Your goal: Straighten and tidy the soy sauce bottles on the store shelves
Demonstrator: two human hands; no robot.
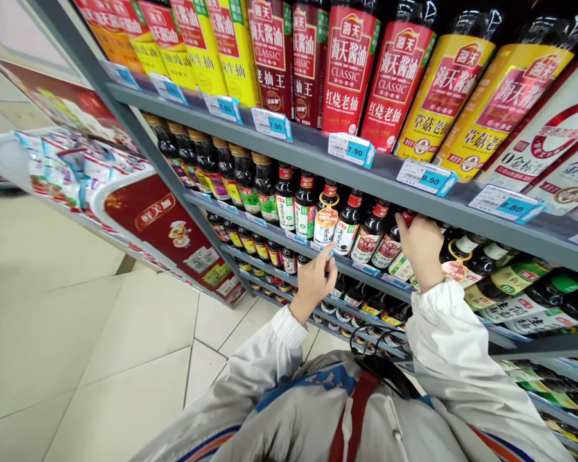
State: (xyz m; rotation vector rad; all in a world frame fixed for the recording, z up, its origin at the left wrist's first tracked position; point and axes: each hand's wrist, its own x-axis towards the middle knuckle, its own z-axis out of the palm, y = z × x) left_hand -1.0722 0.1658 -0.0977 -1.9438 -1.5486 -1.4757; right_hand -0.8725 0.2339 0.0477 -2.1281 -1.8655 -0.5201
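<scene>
My right hand [421,247] reaches into the second shelf, its fingers closed around the red-capped neck of a soy sauce bottle [402,265]; the hand covers much of that bottle. Lower and to the left, my left hand [316,282] has its index finger stretched toward a blue price label on the shelf edge, the other fingers loosely bent, with nothing visible in them. Just behind that fingertip stand a soy sauce bottle with an orange neck tag [326,221] and a white-labelled bottle [345,234]. Brown-labelled bottles [366,244] fill the space between my hands.
Large soy sauce bottles [351,70] line the upper shelf, above a grey edge with price labels [351,151]. More bottles stand on lower shelves. Green-capped bottles [534,289] are at the right. A red display bin [158,218] with packets stands left on the tiled floor [135,333].
</scene>
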